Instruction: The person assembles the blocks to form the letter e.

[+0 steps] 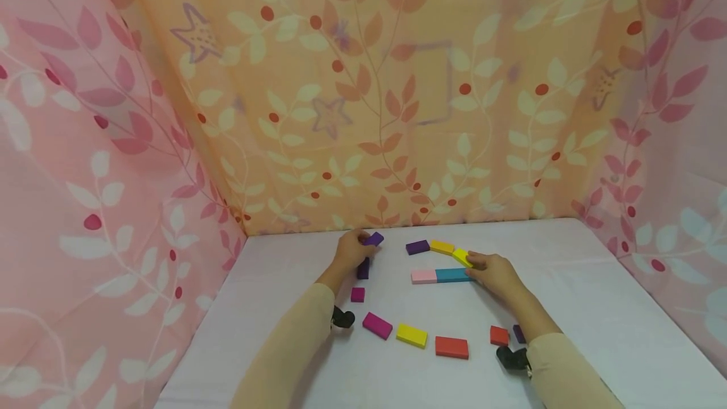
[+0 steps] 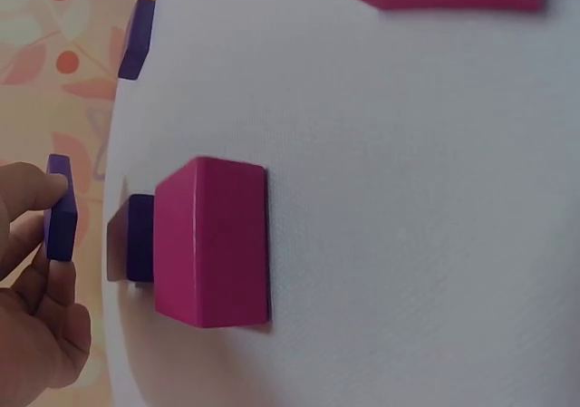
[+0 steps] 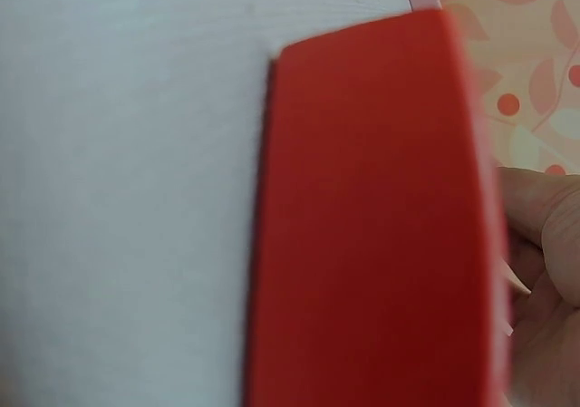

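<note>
Red block (image 3: 372, 208) hogs the right wrist cam, purple block (image 1: 373, 240) pinched in the left hand (image 1: 348, 256)

So the purple block sits between the thumb and fingertips of that left hand, poking out past its right side, up near the far edge of the white desk (image 1: 613, 283). Just below the hand is a dark purple block (image 1: 363, 269), with a magenta square (image 1: 358, 295) a bit closer to the near edge.

Right hand (image 1: 495, 274) is over toward the far right corner. Fingertips touch the right end of a yellow block (image 1: 462, 257), and the thumb is at the end of a teal block (image 1: 452, 275). Can't tell if it's actually gripping either one, tbh.

Cool bit is the angles. Left wrist cam shows the purple block lifted clear of the desk, against the orange curtain (image 2: 54, 108), while in the head cam the hand covers part of it. Head cam alone gets the magenta bar (image 1: 377, 326), yellow bar (image 1: 411, 336) and red bar (image 1: 452, 347) strung out toward the near edge. Right wrist cam? That red block hides the fingertips.
</note>
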Available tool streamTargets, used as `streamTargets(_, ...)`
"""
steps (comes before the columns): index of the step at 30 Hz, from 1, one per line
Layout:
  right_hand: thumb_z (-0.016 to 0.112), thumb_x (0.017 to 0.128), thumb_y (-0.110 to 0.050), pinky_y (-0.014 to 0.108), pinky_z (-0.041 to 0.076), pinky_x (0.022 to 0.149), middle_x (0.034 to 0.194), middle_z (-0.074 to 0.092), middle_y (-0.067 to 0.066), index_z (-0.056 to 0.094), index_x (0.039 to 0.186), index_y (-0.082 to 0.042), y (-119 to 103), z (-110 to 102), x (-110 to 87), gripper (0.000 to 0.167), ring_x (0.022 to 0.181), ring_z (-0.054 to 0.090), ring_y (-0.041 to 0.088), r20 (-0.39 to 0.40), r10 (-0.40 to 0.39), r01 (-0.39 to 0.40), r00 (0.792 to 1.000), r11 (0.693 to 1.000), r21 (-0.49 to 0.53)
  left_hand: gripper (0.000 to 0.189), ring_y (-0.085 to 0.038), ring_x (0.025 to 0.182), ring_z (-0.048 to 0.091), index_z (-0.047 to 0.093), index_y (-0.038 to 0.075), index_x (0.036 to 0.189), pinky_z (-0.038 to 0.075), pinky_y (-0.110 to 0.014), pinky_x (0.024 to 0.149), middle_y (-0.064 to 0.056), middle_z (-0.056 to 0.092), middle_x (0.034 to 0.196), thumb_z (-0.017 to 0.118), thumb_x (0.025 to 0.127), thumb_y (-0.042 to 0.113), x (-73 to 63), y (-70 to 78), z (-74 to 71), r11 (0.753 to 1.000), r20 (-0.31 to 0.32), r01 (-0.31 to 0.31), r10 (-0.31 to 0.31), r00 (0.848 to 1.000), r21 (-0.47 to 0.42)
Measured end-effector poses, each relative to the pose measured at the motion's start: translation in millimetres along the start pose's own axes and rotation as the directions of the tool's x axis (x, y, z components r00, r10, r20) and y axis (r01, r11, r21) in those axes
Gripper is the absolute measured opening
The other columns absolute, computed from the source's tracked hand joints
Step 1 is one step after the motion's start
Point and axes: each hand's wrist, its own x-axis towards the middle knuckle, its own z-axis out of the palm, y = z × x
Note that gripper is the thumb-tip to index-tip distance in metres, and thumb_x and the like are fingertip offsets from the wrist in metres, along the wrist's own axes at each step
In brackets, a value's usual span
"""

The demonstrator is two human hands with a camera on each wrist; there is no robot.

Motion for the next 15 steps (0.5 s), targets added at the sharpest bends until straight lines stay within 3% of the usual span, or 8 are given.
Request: streamTargets(15,0.072,0.096,-0.033,0.066,0.032,0.114,0.153,0.052,0.012,0.06,0.142,-0.008,1.1,1.0,0.3,0.054,0.144,0.04,0.045,-0.005,0.01,-0.01,1.0,1.0,-0.005,0.033,-0.026,0.105,0.064,0.069,0.003,0.117,0.056,-0.04,0.092,-0.012,0.068,0.113,0.079,0.088,0.017,-7.2,9.3,5.3,0.997,0.054,-0.05,0.047,0.997,0.061)
